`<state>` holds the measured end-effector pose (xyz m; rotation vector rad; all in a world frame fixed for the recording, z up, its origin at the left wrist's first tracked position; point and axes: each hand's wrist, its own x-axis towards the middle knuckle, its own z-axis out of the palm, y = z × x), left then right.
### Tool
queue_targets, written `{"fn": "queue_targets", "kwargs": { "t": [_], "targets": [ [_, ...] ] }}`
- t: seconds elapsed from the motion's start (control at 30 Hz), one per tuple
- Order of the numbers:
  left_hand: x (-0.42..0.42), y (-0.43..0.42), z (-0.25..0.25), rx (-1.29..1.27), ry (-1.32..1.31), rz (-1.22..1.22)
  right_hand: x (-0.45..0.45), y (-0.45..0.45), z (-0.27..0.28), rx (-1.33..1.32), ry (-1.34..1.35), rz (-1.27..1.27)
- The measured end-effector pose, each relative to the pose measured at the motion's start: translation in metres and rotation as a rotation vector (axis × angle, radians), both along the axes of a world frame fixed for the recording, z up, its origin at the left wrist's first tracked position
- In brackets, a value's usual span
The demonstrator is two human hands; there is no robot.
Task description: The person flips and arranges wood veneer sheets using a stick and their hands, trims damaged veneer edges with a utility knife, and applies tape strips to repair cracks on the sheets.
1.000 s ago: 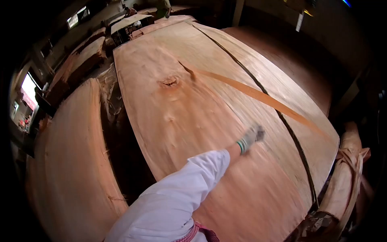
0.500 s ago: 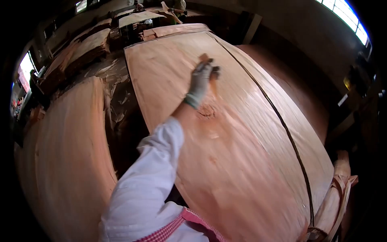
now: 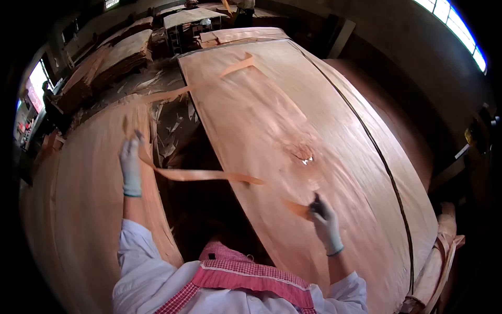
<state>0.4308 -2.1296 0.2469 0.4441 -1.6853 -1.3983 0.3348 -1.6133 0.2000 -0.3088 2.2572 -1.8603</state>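
Note:
My left hand [image 3: 130, 165], in a pale glove with dark fingertips, is closed on a thin veneer strip [image 3: 204, 175] above the left stack. The strip hangs in a curve across the dark gap, its other end over the large veneer sheet [image 3: 345, 193]. Another long strip [image 3: 172, 95] stretches from the left stack towards the far part of the sheet, bent near its end. My right hand [image 3: 325, 222], gloved alike, is closed on a short orange veneer piece [image 3: 297, 209] just above the sheet. Beyond it, the sheet has a rough knot with a small torn hole [image 3: 303, 154].
A veneer stack [image 3: 89, 199] stands at my left, with scraps [image 3: 175, 123] on the floor in the gap. A dark cord [image 3: 361, 144] runs along the sheet's right part. Rolled veneer [image 3: 434, 256] is at lower right. More stacks [image 3: 123, 55] and a person [image 3: 244, 6] are farther back.
My left hand has moved from over the middle of the sheet to the left stack, drawing a strip along. My right hand has come into view with a veneer piece. The knot's hole now shows bright.

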Motion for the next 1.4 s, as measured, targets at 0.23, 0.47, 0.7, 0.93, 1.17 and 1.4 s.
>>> {"fn": "queue_targets", "kwargs": {
  "t": [0.23, 0.47, 0.7, 0.93, 1.17, 1.4],
  "targets": [
    [-0.051, 0.038, -0.067, -0.062, -0.501, -0.699, -0.052, -0.212, -0.006, -0.106, -0.371, 0.218],
    [-0.145, -0.043, -0.066, -0.517, -0.521, -1.026, -0.111, -0.400, -0.007, -0.179, -0.205, 0.182],
    [-0.258, -0.137, -0.066, -0.617, -0.346, -1.074, -0.263, -0.179, 0.074, 0.055, 0.293, -0.778],
    [-0.408, -0.227, -0.107, -0.757, -0.531, -1.093, -0.315, -0.145, 0.160, 1.307, 0.937, -1.348],
    [-0.549, -0.339, -0.131, -0.878, -0.663, -0.912, -0.518, -0.392, 0.058, 0.467, 0.710, -0.699],
    [-0.728, -0.417, -0.170, -0.916, -0.691, -0.744, -0.626, -0.591, -0.011, 0.752, 0.425, -0.202]
  ]
}}
